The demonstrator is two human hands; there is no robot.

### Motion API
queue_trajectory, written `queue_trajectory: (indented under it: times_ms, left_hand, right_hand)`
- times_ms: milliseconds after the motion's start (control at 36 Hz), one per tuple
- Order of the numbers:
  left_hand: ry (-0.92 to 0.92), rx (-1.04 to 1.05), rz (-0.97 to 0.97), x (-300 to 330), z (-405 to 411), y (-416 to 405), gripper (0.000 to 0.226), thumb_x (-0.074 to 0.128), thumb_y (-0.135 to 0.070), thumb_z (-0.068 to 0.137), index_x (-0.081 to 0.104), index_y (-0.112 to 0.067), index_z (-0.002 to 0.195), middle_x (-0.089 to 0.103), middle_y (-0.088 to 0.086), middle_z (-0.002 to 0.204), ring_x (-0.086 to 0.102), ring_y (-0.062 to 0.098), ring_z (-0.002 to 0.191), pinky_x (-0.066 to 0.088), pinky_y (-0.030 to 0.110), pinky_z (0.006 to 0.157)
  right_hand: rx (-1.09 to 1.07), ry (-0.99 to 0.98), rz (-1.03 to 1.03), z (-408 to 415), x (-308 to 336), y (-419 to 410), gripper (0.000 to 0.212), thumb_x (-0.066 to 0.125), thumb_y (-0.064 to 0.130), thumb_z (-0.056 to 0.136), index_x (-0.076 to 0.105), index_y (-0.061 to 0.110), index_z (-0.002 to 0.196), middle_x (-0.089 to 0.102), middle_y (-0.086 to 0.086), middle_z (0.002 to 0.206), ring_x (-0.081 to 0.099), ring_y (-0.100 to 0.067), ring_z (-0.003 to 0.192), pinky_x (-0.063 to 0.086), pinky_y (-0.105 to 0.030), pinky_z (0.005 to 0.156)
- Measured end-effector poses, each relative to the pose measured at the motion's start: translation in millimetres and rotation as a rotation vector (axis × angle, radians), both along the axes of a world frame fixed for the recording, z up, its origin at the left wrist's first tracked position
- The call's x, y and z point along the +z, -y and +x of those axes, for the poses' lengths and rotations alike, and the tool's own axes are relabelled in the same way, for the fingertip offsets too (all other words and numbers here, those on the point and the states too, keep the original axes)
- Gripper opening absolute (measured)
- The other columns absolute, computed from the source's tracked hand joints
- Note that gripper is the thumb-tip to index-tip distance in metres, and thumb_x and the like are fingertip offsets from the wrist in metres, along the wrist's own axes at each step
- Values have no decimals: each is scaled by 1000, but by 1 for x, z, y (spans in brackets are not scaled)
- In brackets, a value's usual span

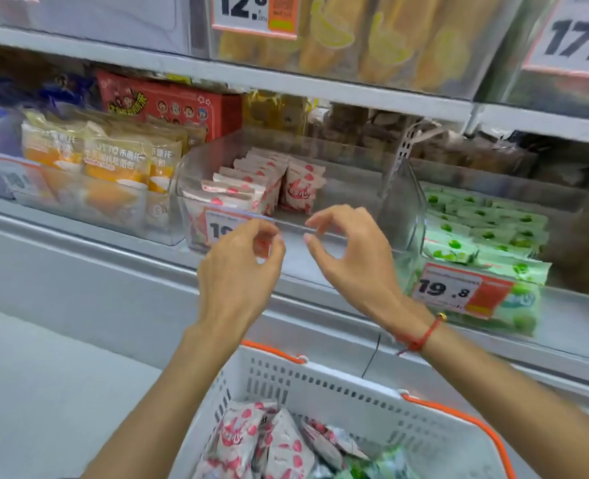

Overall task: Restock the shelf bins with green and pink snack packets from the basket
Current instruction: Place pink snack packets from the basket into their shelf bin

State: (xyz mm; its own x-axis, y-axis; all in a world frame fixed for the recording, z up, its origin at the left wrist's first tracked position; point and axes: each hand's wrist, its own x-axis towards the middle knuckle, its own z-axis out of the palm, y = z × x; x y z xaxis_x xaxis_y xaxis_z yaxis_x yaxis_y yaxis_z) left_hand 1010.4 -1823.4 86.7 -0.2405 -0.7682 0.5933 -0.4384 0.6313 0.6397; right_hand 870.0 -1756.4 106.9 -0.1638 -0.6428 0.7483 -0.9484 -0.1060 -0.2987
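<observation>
A clear shelf bin holds rows of pink snack packets on its left side; its right side is bare. The bin to its right is packed with green snack packets. Below, a white basket with orange handles carries more pink packets and a few green packets. My left hand and my right hand hover side by side just in front of the pink bin's front rim. Their fingers are loosely curled and hold nothing.
A bin of orange bread packets stands to the left, with a red box behind it. Price tags hang on the bin fronts. The shelf above carries yellow packets. A grey ledge runs under the bins.
</observation>
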Motion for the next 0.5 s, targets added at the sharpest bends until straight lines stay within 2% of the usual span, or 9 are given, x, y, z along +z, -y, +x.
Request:
queue_trajectory:
  times_ms: [83,167,250,361,444,500]
  left_hand:
    - [74,9,165,-34,7,-16,7,57,-33,90,64,-33,91,54,-21,69,56,9,74,34,26,65]
    - [186,10,301,-71,13,-23,10,57,-31,89,66,-29,93,62,-14,78,64,17,87,40,26,69]
    - [376,-5,424,-106,18,-27,15,55,-28,89,67,-29,98,68,-10,93,63,21,97,41,27,74]
    - [623,-78,491,-159,29,-29,21,53,-23,91,67,-27,107,69,-5,109,63,22,103,46,30,84]
    - [827,-178,503,-200,41,-34,28,51,-20,92,64,-27,115,64,-2,122,59,21,110,47,32,89]
    - [1008,-254,479,-222,49,-40,35,49,-20,92,59,-29,124,56,-2,132,53,20,118,43,33,95]
  right_hand:
    - [12,31,63,11,-41,-23,9,66,24,84,63,21,92,58,11,80,46,-9,76,37,-22,72]
    - [-13,99,221,16,-89,-40,6,63,21,85,62,22,90,52,16,77,42,-2,73,36,-19,71]
    - [-45,161,462,15,-131,-51,9,58,21,87,64,25,93,55,15,77,47,-4,74,36,-23,64]
    - [-99,267,800,8,-183,-60,17,56,17,85,67,25,95,68,6,91,61,-14,86,46,-28,71]
    - [-113,321,1039,6,-221,-67,17,56,20,88,67,22,101,67,-2,107,61,-21,97,49,-31,78]
    - [-54,368,1242,8,-242,-72,24,57,26,91,60,17,113,62,-6,117,57,-21,98,45,-30,80]
